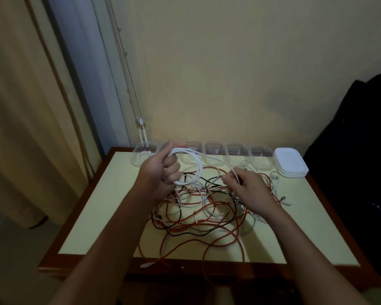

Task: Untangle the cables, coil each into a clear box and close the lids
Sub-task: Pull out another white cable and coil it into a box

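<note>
A red cable [204, 264] hangs over the near edge of the bench [92, 216], and a white plug [146, 265] lies at that edge. Behind it, in the middle of the bench, sits the tangle [198, 208] of red, black and white cables, loops crossing one another.

Above the tangle both hands work one white cable [199, 165]. The left hand [161, 175] is raised, its fingers curled tight round a round coil of that cable. A strand runs from the coil to the right hand [251, 188], which pinches it between thumb and fingertips just over the heap.

Along the far edge, against the wall, stands a row of clear boxes [238, 155] with no lids on. The leftmost box [144, 156] seems to hold a coiled white cable already, though the blur makes that hard to confirm. At the right end of the row is a stack of white lids [291, 164], just beside the last box.
</note>
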`<state>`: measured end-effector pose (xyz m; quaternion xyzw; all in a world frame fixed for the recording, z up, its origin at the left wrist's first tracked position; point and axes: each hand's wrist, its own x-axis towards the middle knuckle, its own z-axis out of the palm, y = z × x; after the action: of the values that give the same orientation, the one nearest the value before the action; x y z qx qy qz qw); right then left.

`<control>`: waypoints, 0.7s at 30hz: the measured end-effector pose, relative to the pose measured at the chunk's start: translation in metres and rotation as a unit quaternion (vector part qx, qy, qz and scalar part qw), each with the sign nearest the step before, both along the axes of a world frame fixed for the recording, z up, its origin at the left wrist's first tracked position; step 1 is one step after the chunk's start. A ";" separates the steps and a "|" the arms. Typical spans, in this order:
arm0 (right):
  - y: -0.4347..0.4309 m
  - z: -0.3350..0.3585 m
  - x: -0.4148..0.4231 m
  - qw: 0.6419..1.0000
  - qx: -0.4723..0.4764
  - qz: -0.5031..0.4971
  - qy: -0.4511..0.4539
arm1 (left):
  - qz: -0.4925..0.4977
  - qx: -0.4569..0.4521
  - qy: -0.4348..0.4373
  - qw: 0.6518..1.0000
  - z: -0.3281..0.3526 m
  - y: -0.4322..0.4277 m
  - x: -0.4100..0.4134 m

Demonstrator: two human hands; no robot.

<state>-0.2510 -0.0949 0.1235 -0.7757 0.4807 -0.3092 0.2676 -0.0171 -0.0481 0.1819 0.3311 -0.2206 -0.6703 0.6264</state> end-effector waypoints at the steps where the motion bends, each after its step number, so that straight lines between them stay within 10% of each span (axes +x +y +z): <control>1: -0.003 -0.012 -0.005 0.999 0.010 -0.008 0.037 | 0.003 0.000 0.012 1.000 0.001 0.000 0.006; 7: -0.004 -0.070 -0.013 0.980 0.125 -0.043 0.147 | 0.000 0.010 0.025 1.000 -0.002 0.004 0.015; 15: -0.024 -0.026 -0.004 0.916 0.290 -0.082 -0.266 | 0.029 0.014 -0.048 0.998 -0.011 0.001 0.011; 21: -0.054 0.052 -0.008 0.924 0.193 -0.043 -0.327 | 0.018 -0.003 -0.057 0.998 -0.002 -0.002 0.007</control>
<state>-0.2592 -0.1485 0.1755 -0.5430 0.4496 -0.4581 0.5414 -0.0104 -0.0498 0.1797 0.3707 -0.2524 -0.6383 0.6256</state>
